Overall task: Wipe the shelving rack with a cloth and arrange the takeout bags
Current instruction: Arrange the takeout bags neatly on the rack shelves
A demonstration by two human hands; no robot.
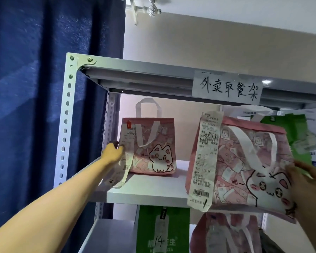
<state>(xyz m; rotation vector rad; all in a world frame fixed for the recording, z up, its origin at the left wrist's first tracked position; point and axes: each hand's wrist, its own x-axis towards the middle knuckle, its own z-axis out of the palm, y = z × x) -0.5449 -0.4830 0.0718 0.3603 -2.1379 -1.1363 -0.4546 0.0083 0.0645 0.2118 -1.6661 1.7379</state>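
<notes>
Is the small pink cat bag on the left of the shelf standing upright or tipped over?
Upright: the small pink cat bag sits flat on the shelf, one handle up.

A shelving rack point(69, 114) fills the middle of the frame, with a curtain point(35, 88) at the left. A small cat bag point(150, 145) stands on the middle shelf point(146, 196), left of centre, touched at its left edge by the left hand point(114, 152). A larger cat bag point(244, 165) is held at the right, before the shelf, by the right hand point(306, 187). A paper sign point(226, 87) is fixed above. More bags point(162, 230) sit below.
</notes>
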